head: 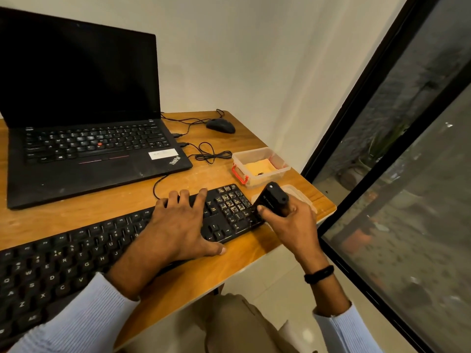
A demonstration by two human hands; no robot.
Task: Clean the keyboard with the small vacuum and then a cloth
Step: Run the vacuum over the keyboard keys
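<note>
Your right hand (293, 222) curls round the small vacuum (274, 200): matte black, blocky, lower end at number-pad edge of keyboard (63, 266). Your left hand (178, 222) flat, fingers spread, on black plastic keys. Keyboard slants across grainy wooden desk (76, 217).

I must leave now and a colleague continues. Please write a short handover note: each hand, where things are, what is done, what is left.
Left hand: open, flat on the long black wired keyboard.
Right hand: grips the small black handheld vacuum at the number pad, where light specks show.
Yellow cloth lies in the clear plastic box behind the keyboard.
Done: nothing finished.
Left: vacuuming, then wiping.
</note>
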